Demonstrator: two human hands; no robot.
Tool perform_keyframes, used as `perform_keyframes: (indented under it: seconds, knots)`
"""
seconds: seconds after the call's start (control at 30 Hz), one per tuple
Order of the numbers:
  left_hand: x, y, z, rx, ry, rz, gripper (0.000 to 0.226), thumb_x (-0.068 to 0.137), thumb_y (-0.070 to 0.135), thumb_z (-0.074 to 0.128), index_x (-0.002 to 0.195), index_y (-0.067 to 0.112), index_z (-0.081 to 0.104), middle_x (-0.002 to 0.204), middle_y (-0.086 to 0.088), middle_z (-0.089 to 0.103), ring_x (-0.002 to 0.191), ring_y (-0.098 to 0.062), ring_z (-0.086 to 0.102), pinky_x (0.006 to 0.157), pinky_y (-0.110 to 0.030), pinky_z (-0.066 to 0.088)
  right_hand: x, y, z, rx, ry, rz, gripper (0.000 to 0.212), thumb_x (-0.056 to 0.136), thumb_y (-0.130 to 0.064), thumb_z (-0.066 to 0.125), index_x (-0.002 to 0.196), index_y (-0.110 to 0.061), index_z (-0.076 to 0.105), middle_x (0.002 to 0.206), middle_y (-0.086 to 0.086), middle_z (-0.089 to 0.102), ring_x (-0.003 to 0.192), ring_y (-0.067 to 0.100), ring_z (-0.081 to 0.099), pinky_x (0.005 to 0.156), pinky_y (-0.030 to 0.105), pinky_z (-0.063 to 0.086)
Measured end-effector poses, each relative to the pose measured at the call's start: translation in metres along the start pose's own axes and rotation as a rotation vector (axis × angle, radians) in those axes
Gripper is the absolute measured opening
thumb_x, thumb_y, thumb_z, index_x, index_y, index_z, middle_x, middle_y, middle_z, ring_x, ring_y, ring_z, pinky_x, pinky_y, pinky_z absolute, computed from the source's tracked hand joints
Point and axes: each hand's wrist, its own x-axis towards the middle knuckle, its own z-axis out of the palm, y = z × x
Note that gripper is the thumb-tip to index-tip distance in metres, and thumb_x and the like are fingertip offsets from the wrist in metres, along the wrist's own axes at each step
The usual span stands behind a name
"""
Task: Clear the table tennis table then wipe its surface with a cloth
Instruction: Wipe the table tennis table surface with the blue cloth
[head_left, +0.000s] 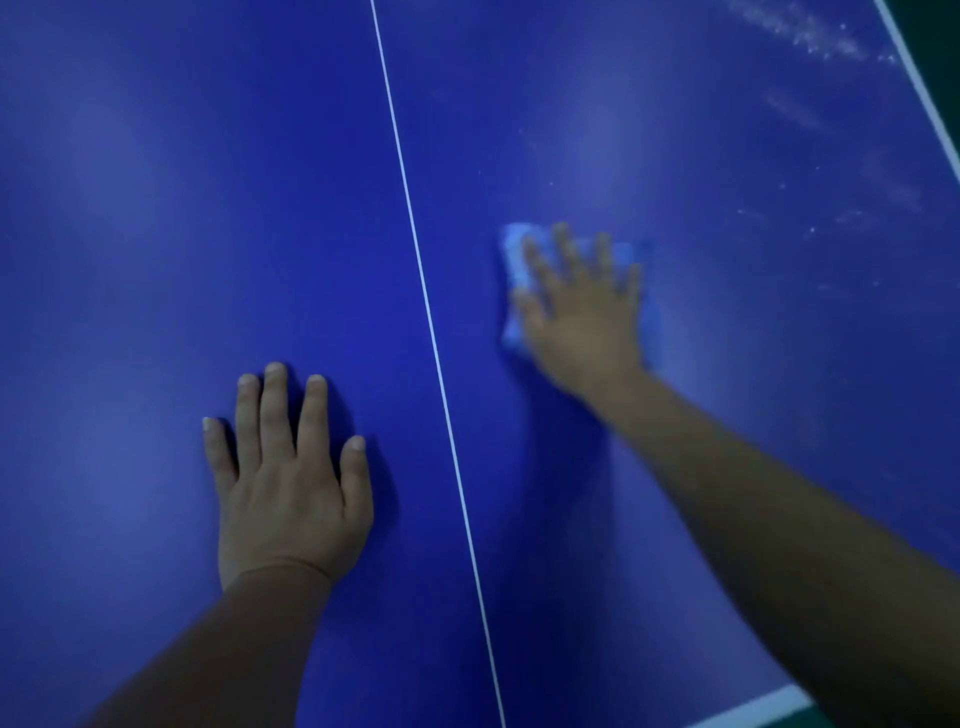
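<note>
The blue table tennis table (156, 208) fills the view, split by a thin white centre line (415, 244). My right hand (584, 306) lies flat with spread fingers on a light blue cloth (514, 260), pressing it onto the right half of the table. The hand and cloth look blurred. My left hand (291, 478) rests flat on the left half, fingers straight, holding nothing. Most of the cloth is hidden under my right hand.
Whitish dusty smears (810, 31) mark the table's far right part. The white right edge line (919, 83) runs along the table's side, with dark floor beyond. A white end line (763, 704) shows at the bottom right.
</note>
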Motion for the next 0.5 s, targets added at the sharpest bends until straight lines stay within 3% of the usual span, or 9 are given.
perform_keyframes:
  seconds: [0.1,0.17,0.3,0.4,0.5]
  knots:
    - [0.0,0.0,0.001,0.001,0.016,0.001,0.066,0.096,0.045,0.028,0.15,0.008,0.038,0.161,-0.016,0.023,0.152,-0.031,0.01,0.121,-0.055,0.002,0.021,0.089,-0.008,0.042,-0.023,0.459,0.058,0.104,-0.048,0.026,0.158,-0.033,0.017,0.166,0.006,0.013,0.15,0.043,0.01,0.114,0.07,0.01]
    - [0.001,0.0,0.001,0.007,0.022,0.005,0.066,0.095,0.045,0.03,0.149,0.008,0.04,0.16,-0.016,0.025,0.151,-0.032,0.011,0.121,-0.055,0.002,0.017,0.093,-0.012,0.143,-0.035,0.574,0.058,0.103,-0.05,0.029,0.158,-0.035,0.017,0.166,0.003,0.012,0.15,0.042,0.006,0.115,0.07,0.006]
    - [0.001,-0.001,0.001,0.035,0.025,0.01,0.065,0.095,0.044,0.031,0.148,0.008,0.042,0.16,-0.018,0.027,0.151,-0.033,0.014,0.12,-0.057,0.005,-0.001,-0.018,0.0,0.023,-0.017,0.273,0.058,0.101,-0.054,0.026,0.156,-0.036,0.021,0.166,0.003,0.016,0.149,0.044,0.012,0.114,0.07,0.007]
    - [0.003,0.0,0.001,0.036,0.032,0.014,0.065,0.094,0.042,0.034,0.147,0.006,0.044,0.158,-0.019,0.03,0.15,-0.035,0.018,0.119,-0.06,0.01,0.001,-0.118,0.008,0.088,-0.031,0.004,0.063,0.096,-0.06,0.013,0.156,-0.04,0.017,0.167,-0.001,0.01,0.151,0.04,0.001,0.116,0.067,-0.003]
    - [0.003,-0.001,0.001,0.049,0.039,0.026,0.065,0.093,0.041,0.033,0.147,0.006,0.044,0.157,-0.019,0.031,0.149,-0.036,0.019,0.118,-0.06,0.011,0.026,-0.174,0.007,0.159,-0.046,-0.162,0.06,0.098,-0.058,0.014,0.155,-0.041,0.018,0.167,-0.002,0.009,0.151,0.039,-0.004,0.114,0.067,-0.008]
